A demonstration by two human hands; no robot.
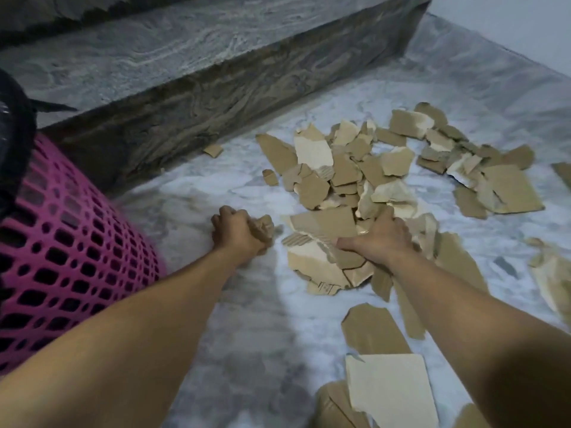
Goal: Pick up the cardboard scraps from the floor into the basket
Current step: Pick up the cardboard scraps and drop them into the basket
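Observation:
Torn brown and pale cardboard scraps [364,168] lie heaped on the marble floor, from the middle to the right edge. My left hand [238,231] is curled into a fist round a small crumpled scrap [262,227], low over the floor left of the heap. My right hand [378,239] grips a bunch of larger scraps [324,242] at the near side of the heap. The pink plastic basket [61,242], with a lattice wall, stands at the left edge, about a forearm's length from my left hand. Its opening is out of view.
A dark grey stone step [216,72] runs across the back, behind the basket and heap. One stray scrap [213,150] lies against its foot. Bigger cardboard pieces [386,387] lie near the bottom right. A black object [12,118] rises above the basket.

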